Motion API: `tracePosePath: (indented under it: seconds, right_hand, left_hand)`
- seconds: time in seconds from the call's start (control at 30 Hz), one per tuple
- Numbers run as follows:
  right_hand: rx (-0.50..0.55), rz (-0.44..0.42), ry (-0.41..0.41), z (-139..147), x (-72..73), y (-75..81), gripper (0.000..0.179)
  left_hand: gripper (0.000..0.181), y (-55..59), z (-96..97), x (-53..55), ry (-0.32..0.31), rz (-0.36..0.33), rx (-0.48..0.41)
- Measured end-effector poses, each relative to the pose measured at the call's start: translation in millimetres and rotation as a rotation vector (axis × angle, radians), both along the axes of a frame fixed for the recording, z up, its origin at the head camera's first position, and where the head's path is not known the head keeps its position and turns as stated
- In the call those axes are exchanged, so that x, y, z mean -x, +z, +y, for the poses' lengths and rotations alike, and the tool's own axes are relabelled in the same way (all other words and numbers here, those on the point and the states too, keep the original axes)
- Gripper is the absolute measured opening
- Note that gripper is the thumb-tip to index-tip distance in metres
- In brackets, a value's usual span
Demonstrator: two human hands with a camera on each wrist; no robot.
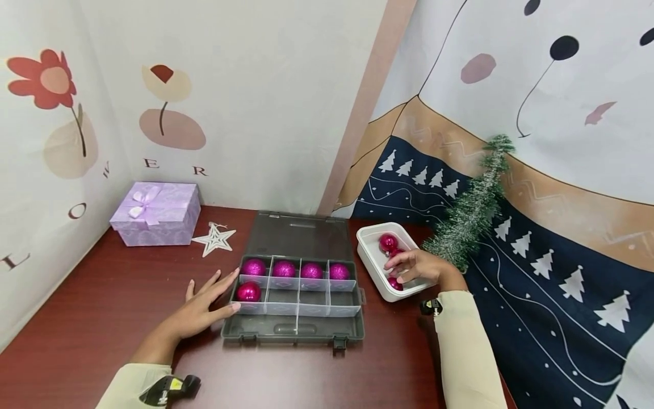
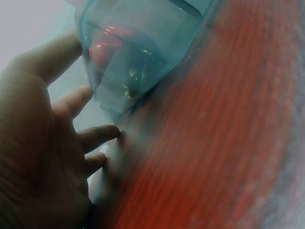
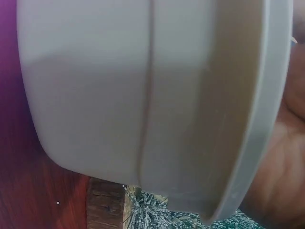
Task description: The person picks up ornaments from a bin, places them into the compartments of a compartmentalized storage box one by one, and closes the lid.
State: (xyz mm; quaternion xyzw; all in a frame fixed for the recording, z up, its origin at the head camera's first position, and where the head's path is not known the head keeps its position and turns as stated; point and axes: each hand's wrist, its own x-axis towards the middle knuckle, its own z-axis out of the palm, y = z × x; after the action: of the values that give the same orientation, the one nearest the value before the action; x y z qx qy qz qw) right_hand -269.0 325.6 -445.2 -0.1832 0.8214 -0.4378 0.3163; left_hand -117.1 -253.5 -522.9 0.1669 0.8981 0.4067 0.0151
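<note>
Left hand [image 1: 201,309]: fingers spread, against the box [image 1: 327,325] side nearest it; lid [image 1: 301,236] laid open. Box holds five pink balls [image 1: 248,291]: one shiny, closest to left hand, four glittery in the back row. Right hand [image 1: 416,266]: fingers bent down into white tub [image 1: 376,271] among loose balls [image 1: 388,242]; can't tell if gripping one. Gift box [image 1: 158,218], star [image 1: 213,240] on tabletop [image 1: 128,295] beyond left hand; tinsel tree [image 1: 472,210] beyond right.

Overhead access to the white tub [image 1: 373,257] was partly blocked by the right hand [image 1: 418,267]; the tinsel tree [image 1: 474,218] crowded its far right side. The left hand [image 1: 200,309] obstructed the divided case's [image 1: 329,326] left edge. Table [image 1: 286,378] in front: unobstructed. Gap between case and tub: narrow.
</note>
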Motion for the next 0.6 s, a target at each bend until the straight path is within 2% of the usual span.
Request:
tracePosePath:
  seconds: [0.3, 0.6]
  right_hand:
    - [-0.104, -0.086, 0.098, 0, 7.4, 2.3, 0.049]
    - [-0.130, -0.133, 0.102, -3, 13.9, -3.6, 0.050]
  left_hand:
    - [0.082, 1.1, -0.7, -0.8, 0.001, -0.002, -0.008]
    - [0.082, 0.0, -1.6, 1.0, 0.004, -0.013, 0.001]
